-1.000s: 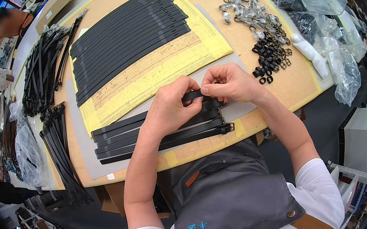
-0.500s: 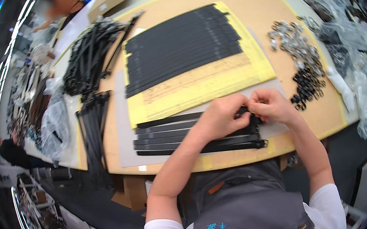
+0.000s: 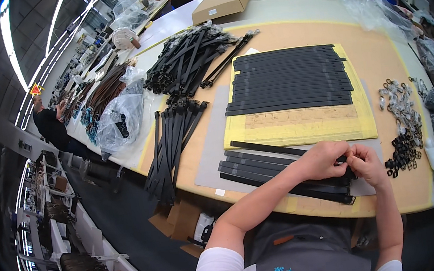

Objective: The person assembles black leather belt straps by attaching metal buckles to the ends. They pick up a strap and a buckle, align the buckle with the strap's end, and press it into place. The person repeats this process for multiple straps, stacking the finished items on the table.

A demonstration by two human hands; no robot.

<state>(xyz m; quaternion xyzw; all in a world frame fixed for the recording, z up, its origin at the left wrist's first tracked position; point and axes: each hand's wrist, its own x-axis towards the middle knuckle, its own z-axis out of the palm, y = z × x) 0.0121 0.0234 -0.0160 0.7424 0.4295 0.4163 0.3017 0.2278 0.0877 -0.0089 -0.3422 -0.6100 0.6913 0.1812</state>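
Observation:
My left hand (image 3: pixel 328 159) and my right hand (image 3: pixel 366 164) meet at the right end of a black belt strap (image 3: pixel 266 147), both with pinched fingers. Most of that end is covered by the fingers, so any small part there cannot be made out. The strap slants from upper left down to my left hand. Below it, several more black straps (image 3: pixel 255 167) lie side by side on a grey sheet (image 3: pixel 207 170), partly under my left forearm. A dark buckle (image 3: pixel 349 200) shows at the right end of the nearest strap.
Beyond my hands, a row of black straps (image 3: pixel 288 82) covers much of a yellow-edged board (image 3: pixel 308 137). Silver buckles (image 3: pixel 398 101) and black rings (image 3: pixel 403 151) are heaped at right. Bundled straps (image 3: pixel 178 145) lie left, near plastic bags (image 3: pixel 121 114). A cardboard box (image 3: pixel 221 5) stands behind.
The view has swung to the left, so the table and my hands appear farther right and lower. Both hands stay pinched together at the strap's end.

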